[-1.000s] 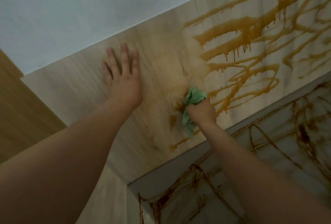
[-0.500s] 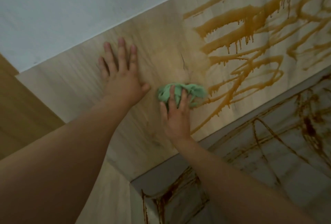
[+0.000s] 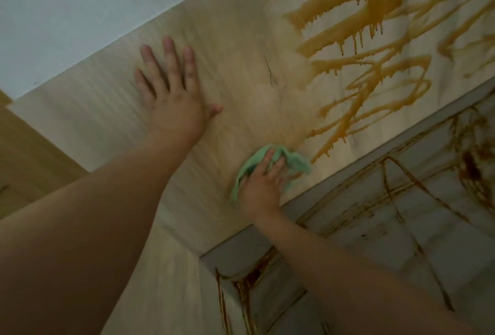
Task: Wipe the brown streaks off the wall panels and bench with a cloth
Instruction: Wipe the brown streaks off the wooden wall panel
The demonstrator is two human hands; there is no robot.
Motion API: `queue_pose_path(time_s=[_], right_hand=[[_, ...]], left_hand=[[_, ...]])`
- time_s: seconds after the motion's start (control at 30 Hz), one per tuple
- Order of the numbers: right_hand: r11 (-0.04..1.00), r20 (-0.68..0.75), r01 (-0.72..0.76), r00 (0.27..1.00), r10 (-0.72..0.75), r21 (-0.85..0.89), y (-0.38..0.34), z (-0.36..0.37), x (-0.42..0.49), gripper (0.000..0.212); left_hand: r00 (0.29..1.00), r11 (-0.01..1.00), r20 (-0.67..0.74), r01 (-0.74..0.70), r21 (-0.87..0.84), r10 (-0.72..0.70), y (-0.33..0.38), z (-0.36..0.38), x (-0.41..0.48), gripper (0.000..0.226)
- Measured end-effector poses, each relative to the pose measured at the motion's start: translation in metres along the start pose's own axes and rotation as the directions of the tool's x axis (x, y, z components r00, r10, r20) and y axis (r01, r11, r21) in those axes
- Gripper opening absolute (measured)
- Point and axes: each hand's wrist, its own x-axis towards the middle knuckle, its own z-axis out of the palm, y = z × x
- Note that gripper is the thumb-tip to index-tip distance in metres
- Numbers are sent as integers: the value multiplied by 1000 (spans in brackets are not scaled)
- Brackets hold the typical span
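A light wood wall panel (image 3: 241, 88) fills the middle of the view. Thick brown streaks (image 3: 361, 48) with drips cover its right part. My left hand (image 3: 171, 93) rests flat on the panel, fingers spread. Lower and to the right, my right hand (image 3: 263, 187) presses a crumpled green cloth (image 3: 294, 163) against the panel near its bottom edge, fingers laid over the cloth. Below the panel lies the pale bench (image 3: 401, 241), crossed by darker brown streaks (image 3: 471, 163).
A white wall (image 3: 80, 13) rises above the panel. A darker wood surface (image 3: 24, 163) stands at the far left. A second light panel (image 3: 174, 281) meets the bench at a corner, where brown streaks (image 3: 246, 281) run down.
My right hand has moved the cloth down and to the right, toward the panel's bottom edge. My left hand stays flat in the same place on the panel.
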Motion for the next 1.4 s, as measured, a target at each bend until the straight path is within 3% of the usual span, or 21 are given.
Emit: queue_pose_path(time_s=[0.07,0.13,0.27,0.33,0.43,0.5,0.6,0.73,0.83,0.93,1.07,1.13,1.23,1.3,1.4], right_hand=[[996,161,-62,984,71,-59,16,25,-17,92],[991,144,-117,982,124,-60,22,11,-1,88],[997,-235,-76,969,69,-19,16,-57,54,83],[1000,-307,22,951,-25,-14,5,-68,57,83],[969,-182,215,955,-235,-124,2,-39,22,88],[932,-42,300,948,-315,-205,19,-19,3,95],[973,-136,164,973,-186,-163,55,-36,33,102],[975,-225,-131,959,171,180,81,-58,73,94],[885,-75,-291,938,339,365,66,-16,45,88],[804,248,-426,903,350,414,44,49,-6,90],[777,393,-507,845,363,372,25,91,-16,92],[772,281,-493,868,409,401,27,67,5,83],[804,-31,-379,897,441,458,34,17,34,86],[821,-73,-312,917,391,478,31,9,36,86],[846,1,-307,940,341,436,30,-2,32,89]], left_hand=[[1000,1000,-24,-18,9,18,0,0,0,119],[999,999,-36,-21,31,22,1,-1,-2,120],[999,998,-13,-31,50,31,3,1,-4,114],[999,998,3,-33,52,33,8,0,-8,103],[998,998,13,-55,-7,55,23,-1,-15,92],[995,996,41,-89,-25,90,26,0,-23,99],[987,993,116,-115,26,111,25,7,-28,113],[987,991,109,-127,40,122,26,8,-26,111],[986,992,120,-118,40,113,24,8,-25,112],[986,994,134,-103,37,97,28,5,-24,111],[986,995,138,-97,35,92,28,4,-24,111],[986,994,131,-106,26,102,27,5,-25,110],[987,993,116,-118,14,115,25,6,-25,109],[987,992,108,-122,-4,122,23,7,-24,110],[987,993,103,-121,-16,122,21,7,-23,111]])
